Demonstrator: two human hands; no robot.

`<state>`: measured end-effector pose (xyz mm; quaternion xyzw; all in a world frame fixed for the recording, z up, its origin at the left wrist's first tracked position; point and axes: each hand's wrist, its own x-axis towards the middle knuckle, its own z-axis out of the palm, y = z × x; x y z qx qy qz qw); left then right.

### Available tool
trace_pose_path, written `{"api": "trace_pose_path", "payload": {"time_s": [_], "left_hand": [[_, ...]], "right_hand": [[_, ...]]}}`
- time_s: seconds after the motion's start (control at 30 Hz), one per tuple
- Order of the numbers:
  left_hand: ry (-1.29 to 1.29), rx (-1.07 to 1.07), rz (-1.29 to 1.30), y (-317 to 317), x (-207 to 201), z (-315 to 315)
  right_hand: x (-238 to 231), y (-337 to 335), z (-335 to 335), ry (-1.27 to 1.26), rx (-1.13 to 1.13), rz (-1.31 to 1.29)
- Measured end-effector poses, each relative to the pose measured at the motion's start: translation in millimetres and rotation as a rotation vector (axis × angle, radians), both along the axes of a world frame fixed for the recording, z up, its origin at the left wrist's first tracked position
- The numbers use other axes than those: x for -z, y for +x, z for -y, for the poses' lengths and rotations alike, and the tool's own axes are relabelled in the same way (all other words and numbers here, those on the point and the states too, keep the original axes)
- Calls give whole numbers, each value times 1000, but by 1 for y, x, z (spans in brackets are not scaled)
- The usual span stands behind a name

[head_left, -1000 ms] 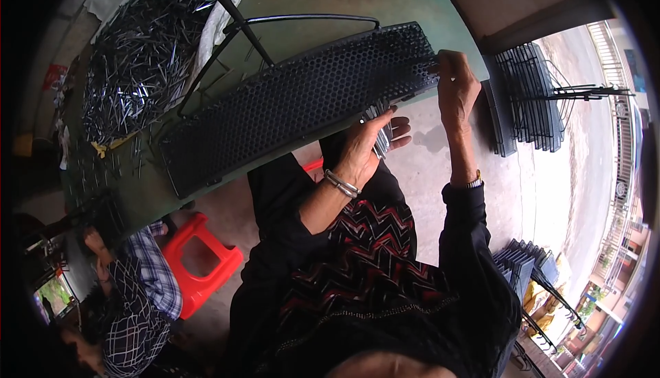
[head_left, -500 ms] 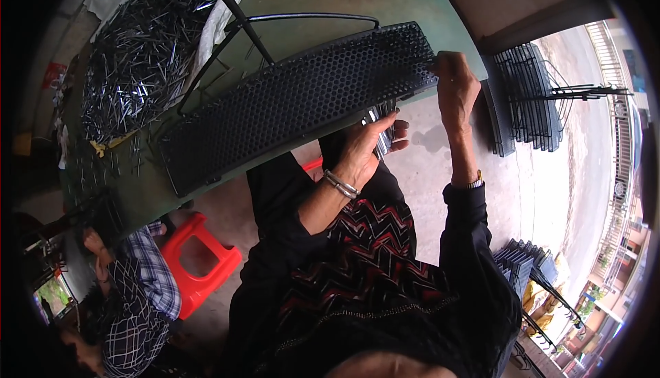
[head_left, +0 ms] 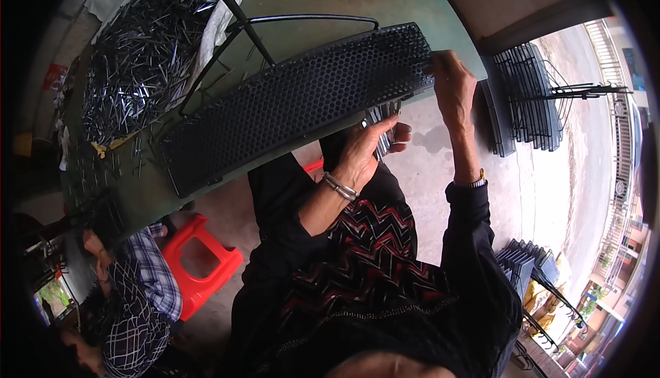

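Observation:
A long black perforated metal panel with a bent-rod frame lies slantwise along the near edge of the green table. My left hand, a bangle at its wrist, is closed around a bundle of thin shiny metal strips just below the panel's near edge. At the panel's right end, my right hand is curled with fingers pressed together against or very near the rim. Whatever those fingers pinch is too small or hidden to make out.
A heap of dark metal strips fills a white sack on the table's left. Stacked black racks stand at the right, with more racks lower right. Another person sits at lower left by a red plastic stool.
My right hand has shifted slightly left along the panel's right end. The strips in my left hand are fanned a little differently; the panel stays put.

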<state>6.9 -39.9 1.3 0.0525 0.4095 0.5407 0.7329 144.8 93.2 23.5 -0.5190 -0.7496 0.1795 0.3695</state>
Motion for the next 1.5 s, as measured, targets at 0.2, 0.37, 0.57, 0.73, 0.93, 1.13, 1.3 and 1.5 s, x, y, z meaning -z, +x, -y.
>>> {"api": "trace_pose_path", "payload": {"time_s": [0.2,0.37,0.57,0.73,0.93,1.13,1.3,1.5], "left_hand": [[19,20,39,3,0,2],[23,21,53,3,0,3],[32,35,64,3,0,3],[17,31,79,5,2,2],[24,46,65,4,2,2],[23,-8,59,5,2,0],[32,38,58,3,1,2],[19,-16,64,6,-1,1]], "right_hand": [[-2,5,-10,42,-153,36],[0,10,-17,-10,-207,15],[5,10,-19,56,-215,86],[7,12,-21,57,-276,79],[12,8,-15,165,-196,102],[4,2,-7,111,-114,49],[10,3,-8,156,-90,91],[9,-1,-8,156,-97,86]]}}
